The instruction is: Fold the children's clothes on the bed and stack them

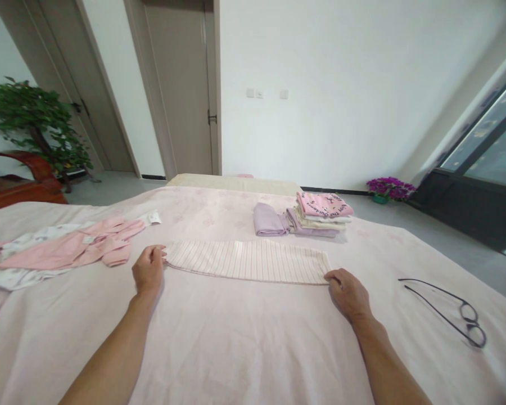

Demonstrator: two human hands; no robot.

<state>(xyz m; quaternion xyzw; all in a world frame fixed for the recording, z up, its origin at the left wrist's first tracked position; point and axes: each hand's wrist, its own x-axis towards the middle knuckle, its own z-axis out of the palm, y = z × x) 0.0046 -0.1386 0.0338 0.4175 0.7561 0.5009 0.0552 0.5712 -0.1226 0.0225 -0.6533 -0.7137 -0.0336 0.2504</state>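
A striped cream cloth garment (248, 261), folded into a long narrow strip, lies across the pink bed cover. At its left end my left hand (149, 270) pinches the edge between closed fingers. My right hand (349, 289) grips the lower right corner, its fingers closed on the fabric. Behind the strip sits a folded lavender cloth (270, 219). Beside that is a stack of folded clothes (320, 216) with a pink printed piece on top.
Loose pink and white clothes (76, 244) lie spread at the left. Black-framed glasses (468, 320) rest at the right on the cover (244, 349). Beyond the bed stand a leafy plant (37, 124), a wooden chair (29, 174) and purple flowers (388, 188).
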